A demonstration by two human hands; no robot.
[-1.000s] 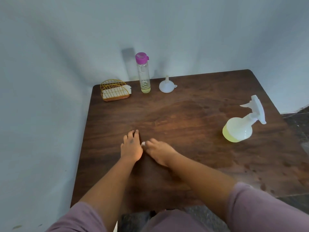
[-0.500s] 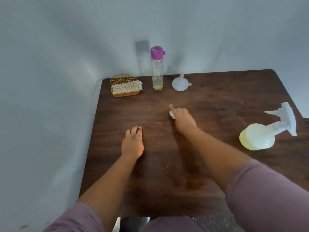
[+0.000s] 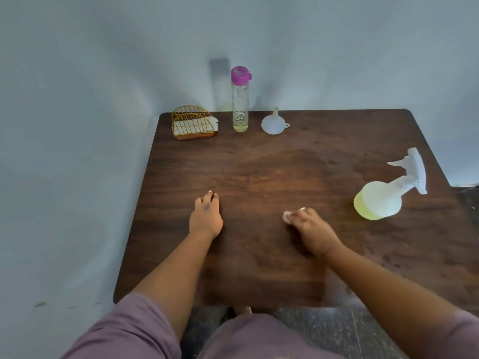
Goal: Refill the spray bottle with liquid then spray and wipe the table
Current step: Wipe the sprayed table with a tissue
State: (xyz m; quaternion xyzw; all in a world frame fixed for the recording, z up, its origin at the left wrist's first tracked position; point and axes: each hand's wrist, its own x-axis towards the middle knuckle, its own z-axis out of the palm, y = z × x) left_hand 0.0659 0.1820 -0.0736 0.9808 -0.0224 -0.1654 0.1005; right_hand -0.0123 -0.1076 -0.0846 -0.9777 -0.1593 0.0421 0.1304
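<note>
A white spray bottle [image 3: 381, 199] with yellow liquid in its base stands at the right of the dark wooden table [image 3: 285, 164]. My right hand [image 3: 312, 231] presses a small white tissue [image 3: 287, 216] onto the tabletop, left of the spray bottle; most of the tissue is hidden under my fingers. Palm down, my left hand [image 3: 206, 217] rests flat on the table and holds nothing. A tall clear bottle [image 3: 240, 99] with a purple cap stands at the back edge, with a little yellowish liquid at its bottom.
A white funnel [image 3: 273, 123] sits upside down beside the clear bottle. A gold wire holder [image 3: 193, 123] with white tissues stands at the back left corner. Pale walls border the table at the back and left. Dark floor shows at the far right.
My right hand with the tissue has slid back from the table's middle toward me and to the right. My left hand has stayed in place.
</note>
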